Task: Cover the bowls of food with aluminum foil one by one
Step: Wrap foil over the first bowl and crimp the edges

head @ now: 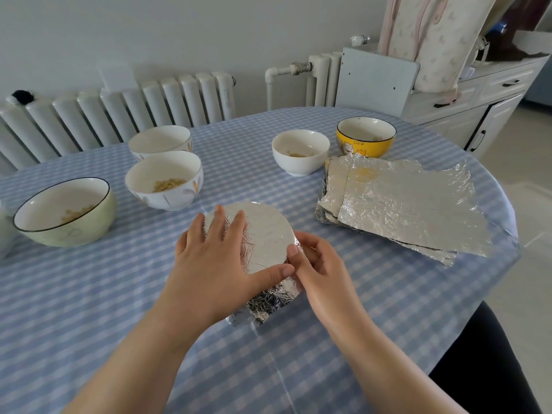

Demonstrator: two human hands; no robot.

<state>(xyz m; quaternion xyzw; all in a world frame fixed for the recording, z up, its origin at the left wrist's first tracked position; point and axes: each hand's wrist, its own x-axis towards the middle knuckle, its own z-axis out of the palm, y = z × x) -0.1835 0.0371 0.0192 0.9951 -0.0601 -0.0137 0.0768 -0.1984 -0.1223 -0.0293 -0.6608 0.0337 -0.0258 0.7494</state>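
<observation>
Both forearms reached over checked table (89, 309). Foil-covered bowl (268, 231) sat at table centre; left hand (218, 261) lay flat on top, grip released. Right hand (316, 264) pinched foil at bowl's rim. Foil sheets (403, 204) lay right w/ five uncovered bowls behind.

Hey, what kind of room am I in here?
Probably a home dining area: a table under a blue checked tablecloth, a white ribbed radiator along the wall, and white cabinets with dark handles.

Before us sits the foil-covered bowl (263, 234); open bowls (163, 180) behind left, foil sheets (403, 204) right.
</observation>
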